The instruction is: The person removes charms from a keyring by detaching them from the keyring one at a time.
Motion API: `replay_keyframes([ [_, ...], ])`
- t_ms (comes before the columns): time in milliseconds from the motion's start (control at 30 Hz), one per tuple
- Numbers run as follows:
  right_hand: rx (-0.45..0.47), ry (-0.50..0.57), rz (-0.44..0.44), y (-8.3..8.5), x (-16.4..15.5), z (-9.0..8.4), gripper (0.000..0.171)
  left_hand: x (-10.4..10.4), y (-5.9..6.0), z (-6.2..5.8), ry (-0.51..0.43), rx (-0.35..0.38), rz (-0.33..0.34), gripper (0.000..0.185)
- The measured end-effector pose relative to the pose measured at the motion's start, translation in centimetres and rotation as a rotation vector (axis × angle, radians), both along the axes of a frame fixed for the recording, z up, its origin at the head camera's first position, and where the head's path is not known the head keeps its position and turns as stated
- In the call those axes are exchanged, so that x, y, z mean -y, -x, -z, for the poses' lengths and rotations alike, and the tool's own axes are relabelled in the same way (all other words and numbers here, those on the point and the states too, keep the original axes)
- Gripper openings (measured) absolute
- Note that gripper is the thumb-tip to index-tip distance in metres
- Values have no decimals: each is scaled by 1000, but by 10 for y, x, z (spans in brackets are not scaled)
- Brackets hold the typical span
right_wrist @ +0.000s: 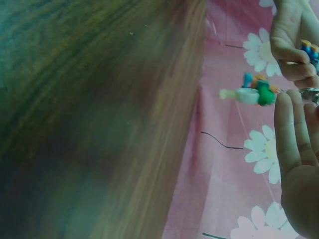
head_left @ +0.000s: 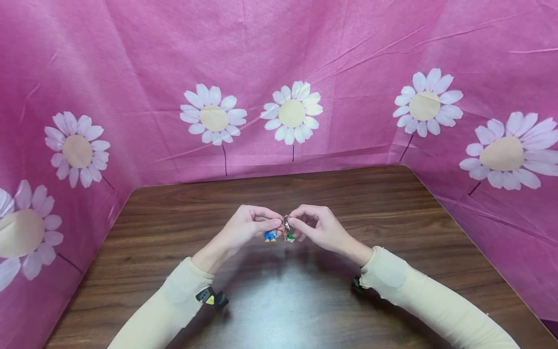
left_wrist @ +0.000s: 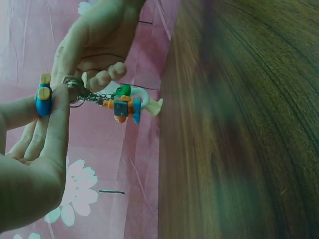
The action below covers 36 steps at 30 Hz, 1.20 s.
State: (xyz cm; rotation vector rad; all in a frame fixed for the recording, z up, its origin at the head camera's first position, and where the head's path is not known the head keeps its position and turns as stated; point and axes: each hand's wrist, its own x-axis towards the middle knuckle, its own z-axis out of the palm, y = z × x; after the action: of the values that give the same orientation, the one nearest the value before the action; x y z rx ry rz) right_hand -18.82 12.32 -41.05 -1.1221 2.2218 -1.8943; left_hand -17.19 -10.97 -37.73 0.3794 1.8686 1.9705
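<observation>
Metal keyring [head_left: 286, 222] just below frame centre, left grip [head_left: 248, 226] pinching its left side, right grip [head_left: 321, 228] pinching its right side, blue charm [head_left: 270, 236] and green charm [head_left: 289, 237] showing below, brown wooden surface [head_left: 283, 300] beneath.

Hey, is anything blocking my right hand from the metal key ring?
Nothing visible is. In the head view, the right hand has its thumb and finger right at the key ring. The blue charm sits by the left hand; the green charm hangs below the ring.
</observation>
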Motion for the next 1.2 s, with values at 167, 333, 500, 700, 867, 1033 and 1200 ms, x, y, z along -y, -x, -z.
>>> replay_keyframes([
  [167, 78, 27, -2, 1, 3, 2, 10, 1, 0, -1, -32, -9, -24, 26],
  [333, 38, 87, -28, 2, 4, 2, 12, 1, 0, -1, -44, -13, -52, 27],
  [500, 11, 122, 4, 1, 5, -3, 11, 2, 0, 3, -39, 9, -37, 26],
  [700, 47, 109, 49, -2, 5, -5, 14, 2, -2, 2, -13, 19, -5, 28],
  [867, 24, 56, 77, 0, 2, -5, 15, 4, -4, 0, 20, 43, 36, 28],
  [1033, -75, 14, 54, 3, 0, -4, 17, 7, -3, 0, 38, 40, 71, 28],
  [1200, -237, -68, 38, 6, -3, -5, 20, 8, -3, 2, 46, 50, 63, 28],
])
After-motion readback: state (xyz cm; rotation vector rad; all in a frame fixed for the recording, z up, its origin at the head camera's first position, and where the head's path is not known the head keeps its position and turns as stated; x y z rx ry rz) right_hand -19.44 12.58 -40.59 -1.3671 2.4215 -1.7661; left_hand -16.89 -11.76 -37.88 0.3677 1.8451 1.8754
